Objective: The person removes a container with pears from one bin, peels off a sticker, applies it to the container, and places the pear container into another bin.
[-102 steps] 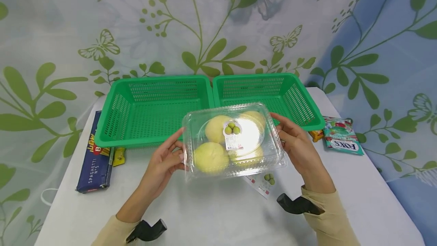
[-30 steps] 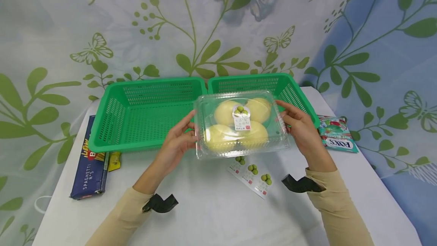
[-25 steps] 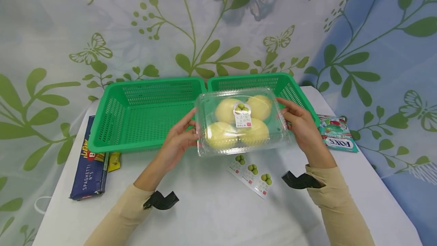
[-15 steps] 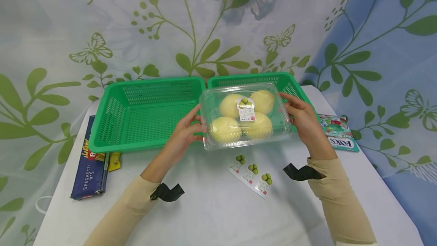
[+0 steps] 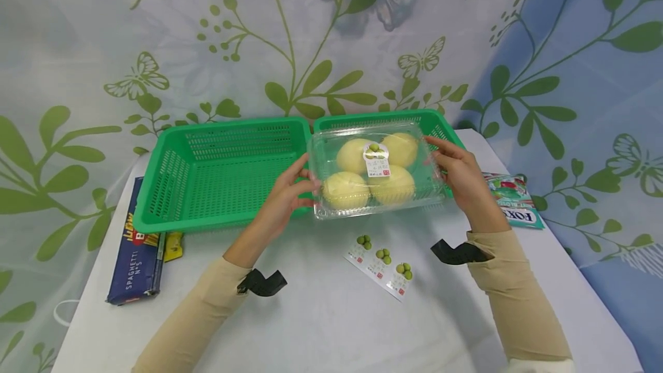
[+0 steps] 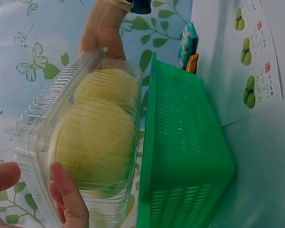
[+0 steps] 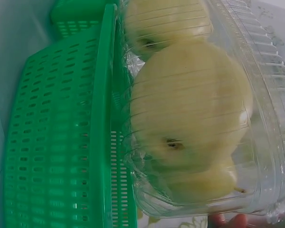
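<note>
A clear plastic clamshell box (image 5: 322,151) of pale yellow pears (image 5: 395,184) hangs above the front of the right green basket (image 5: 445,122), tilted. A white sticker (image 5: 377,160) printed with green fruit is on its lid. My left hand (image 5: 284,197) grips the box's left end; the left wrist view has its thumb and fingers on either side of the rim. My right hand (image 5: 461,177) holds the right end, with some fingertips hidden behind the plastic. The right wrist view shows the pears (image 7: 190,104) close up beside the basket wall (image 7: 52,142).
Left of it stands a second green basket (image 5: 141,203). A blue spaghetti box (image 5: 136,261) and a yellow packet (image 5: 174,246) lie at the left. A Fox's candy bag (image 5: 515,203) and an orange packet (image 6: 192,63) lie at the right. A sticker sheet (image 5: 379,265) lies in front.
Both hands have carried the clamshell box away from me and to the right, from the front of the baskets to over the right one. The sticker sheet is now fully uncovered.
</note>
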A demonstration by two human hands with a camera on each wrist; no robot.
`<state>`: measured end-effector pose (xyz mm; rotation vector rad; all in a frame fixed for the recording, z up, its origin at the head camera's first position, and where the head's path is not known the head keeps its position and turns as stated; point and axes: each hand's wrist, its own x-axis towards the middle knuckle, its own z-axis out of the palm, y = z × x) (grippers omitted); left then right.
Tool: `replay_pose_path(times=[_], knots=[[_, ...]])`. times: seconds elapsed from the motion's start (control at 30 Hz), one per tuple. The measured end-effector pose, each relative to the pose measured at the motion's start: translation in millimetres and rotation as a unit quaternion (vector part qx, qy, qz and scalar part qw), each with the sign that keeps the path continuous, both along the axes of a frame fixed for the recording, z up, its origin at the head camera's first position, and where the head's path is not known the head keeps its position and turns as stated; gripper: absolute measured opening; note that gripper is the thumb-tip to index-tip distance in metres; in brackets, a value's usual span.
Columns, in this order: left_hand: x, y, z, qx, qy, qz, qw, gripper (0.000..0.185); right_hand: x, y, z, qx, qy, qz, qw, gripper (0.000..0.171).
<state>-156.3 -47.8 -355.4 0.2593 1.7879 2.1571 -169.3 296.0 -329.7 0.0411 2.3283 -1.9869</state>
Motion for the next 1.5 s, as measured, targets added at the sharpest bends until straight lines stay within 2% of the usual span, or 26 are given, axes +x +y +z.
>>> replay_pose_path(times=[0.17, 0.57, 0.73, 1.0, 1.23, 1.5], knots=[[-3.0, 5, 1.9, -0.003, 0.001, 0.008, 1.0, 0.084, -3.6, 2, 1.5, -0.003, -0.013, -0.005, 1.0, 0.051], [-15.0, 16, 7.0, -0.007, 0.011, 0.025, 0.9996, 0.083, -16.2, 5, 5.7, 0.042, -0.034, -0.028, 0.998, 0.053], [-19.6, 19, 8.4, -0.002, 0.011, 0.023, 0.9997, 0.082, -19.9, 7, 7.7, 0.069, -0.036, -0.031, 0.997, 0.053], [-26.6, 24, 10.3, 0.004, 0.015, 0.019, 0.9997, 0.083, -25.3, 11, 11.5, 0.084, -0.026, -0.038, 0.995, 0.053], [-29.7, 29, 14.3, 0.008, 0.014, 0.013, 0.9998, 0.083, -28.5, 15, 13.8, 0.084, -0.027, -0.043, 0.995, 0.054], [-33.6, 33, 12.7, 0.005, 0.006, 0.011, 0.9999, 0.082, -31.2, 18, 12.4, 0.086, -0.034, -0.041, 0.995, 0.054]])
